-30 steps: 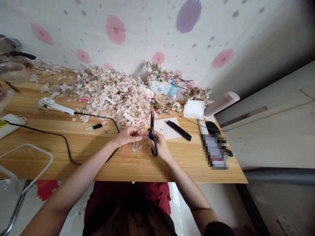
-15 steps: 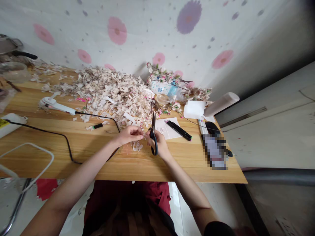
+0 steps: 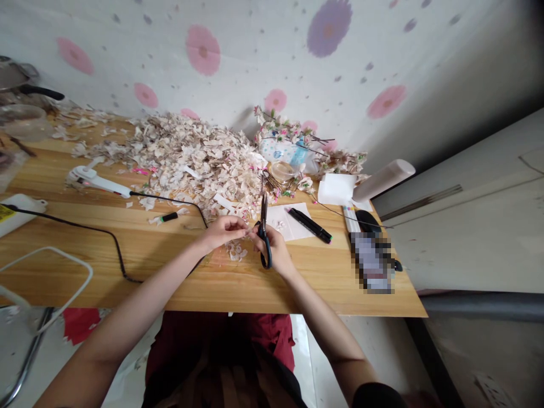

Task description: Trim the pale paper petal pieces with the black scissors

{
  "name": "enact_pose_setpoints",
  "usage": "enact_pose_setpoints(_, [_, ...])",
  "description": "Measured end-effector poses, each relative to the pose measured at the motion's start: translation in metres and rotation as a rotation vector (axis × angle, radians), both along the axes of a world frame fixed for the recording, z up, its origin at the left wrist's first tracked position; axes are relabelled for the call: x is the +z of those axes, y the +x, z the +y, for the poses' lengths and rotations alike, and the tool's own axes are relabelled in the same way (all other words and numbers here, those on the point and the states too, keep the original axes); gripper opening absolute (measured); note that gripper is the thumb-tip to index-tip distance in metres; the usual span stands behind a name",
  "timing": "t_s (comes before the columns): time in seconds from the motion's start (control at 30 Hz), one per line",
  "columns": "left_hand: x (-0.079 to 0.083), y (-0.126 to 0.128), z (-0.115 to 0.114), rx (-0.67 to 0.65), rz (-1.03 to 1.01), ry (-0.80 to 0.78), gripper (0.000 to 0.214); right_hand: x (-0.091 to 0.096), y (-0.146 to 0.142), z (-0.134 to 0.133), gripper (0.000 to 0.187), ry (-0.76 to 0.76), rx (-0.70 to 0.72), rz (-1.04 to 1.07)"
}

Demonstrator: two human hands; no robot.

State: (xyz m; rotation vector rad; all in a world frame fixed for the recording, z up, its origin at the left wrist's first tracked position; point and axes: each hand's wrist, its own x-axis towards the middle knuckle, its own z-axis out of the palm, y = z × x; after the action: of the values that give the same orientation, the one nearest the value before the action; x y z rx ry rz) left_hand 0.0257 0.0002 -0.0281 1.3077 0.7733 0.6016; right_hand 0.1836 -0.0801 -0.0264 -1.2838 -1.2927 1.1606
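Observation:
My right hand (image 3: 274,249) is closed around a pair of dark-handled scissors (image 3: 264,229), blades pointing away from me. My left hand (image 3: 225,233) is pinched, its fingertips meeting those of my right hand. Whatever small piece sits between the fingertips is too small to name. Beneath the hands lie a few pale paper scraps (image 3: 236,251) on the wooden table (image 3: 221,292). Just beyond, a large heap of off-white petal-like pieces (image 3: 191,147) spreads toward the wall. A black marker (image 3: 309,225) rests on a white sheet (image 3: 293,231) right of the scissors.
Left stands a white glue gun (image 3: 100,182) with a black cord (image 3: 121,255). Blossom branches (image 3: 284,130), a blue-dotted pack (image 3: 274,149) and a round clear tub (image 3: 281,170) are at the back. A white cylinder (image 3: 389,177) and a pixelated device (image 3: 373,263) lie right.
Both hands stay together at nearly the same spot. The scissors have shifted very slightly; nothing else has visibly moved.

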Motion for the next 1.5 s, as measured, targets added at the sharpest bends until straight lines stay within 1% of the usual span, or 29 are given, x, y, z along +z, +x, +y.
enact_pose_setpoints(0.13, [0.002,-0.002,0.001,0.066,-0.04,0.011,0.03,0.0,0.001,-0.006,0.062,0.047,0.134,-0.023])
enact_pose_setpoints(0.2, [0.003,-0.003,0.001,0.11,-0.063,0.019,0.029,0.0,0.001,-0.009,0.068,0.07,0.198,-0.045])
enact_pose_setpoints(0.33, [0.006,-0.004,0.001,0.204,-0.108,0.02,0.028,0.0,0.0,-0.014,0.066,0.083,0.265,-0.095])
enact_pose_setpoints(0.53, [0.01,-0.004,0.0,0.292,-0.135,0.015,0.028,0.005,-0.002,-0.015,0.063,0.057,0.3,-0.165])
enact_pose_setpoints(0.73, [0.01,-0.003,0.0,0.288,-0.133,0.015,0.028,0.013,-0.003,-0.015,0.066,0.052,0.33,-0.192])
enact_pose_setpoints(0.87, [0.009,-0.003,0.0,0.287,-0.126,0.014,0.029,0.015,-0.003,-0.015,0.066,0.047,0.336,-0.197])
enact_pose_setpoints(1.17, [0.008,-0.003,0.001,0.274,-0.12,0.007,0.03,0.012,-0.002,-0.017,0.065,0.016,0.356,-0.165])
enact_pose_setpoints(1.5, [0.002,-0.004,0.002,0.255,-0.119,0.017,0.03,0.005,0.0,-0.017,0.063,0.017,0.38,-0.136])
